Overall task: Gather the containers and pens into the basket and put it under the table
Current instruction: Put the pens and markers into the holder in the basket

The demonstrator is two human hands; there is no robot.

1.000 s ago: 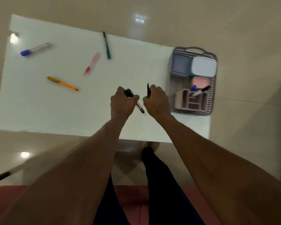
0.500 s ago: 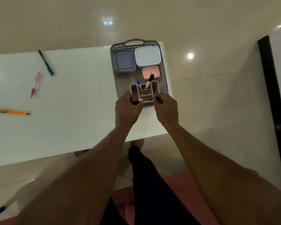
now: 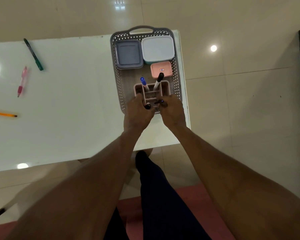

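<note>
A grey perforated basket (image 3: 115, 78) sits at the right end of the white table (image 3: 73, 104). Inside are a grey lidded container (image 3: 128, 54), a white one (image 3: 157, 49), a small pink one (image 3: 161, 68) and a pink pen organiser (image 3: 165, 86) holding a blue-capped marker (image 3: 143, 82) and a black-capped marker (image 3: 159, 79). My left hand (image 3: 138, 113) grips a black marker (image 3: 147, 106) over the organiser's near edge. My right hand (image 3: 172, 110) pinches a dark pen with a blue tip (image 3: 160, 102) beside it.
Loose on the table's left part lie a green pen (image 3: 33, 54), a pink pen (image 3: 22, 81) and an orange pen (image 3: 3, 114). Glossy tiled floor surrounds the table. My dark-trousered leg (image 3: 156, 187) shows below its near edge.
Both hands carried their pens from the table's middle rightward to the basket and now hover over the pen organiser. The view swung right with them.
</note>
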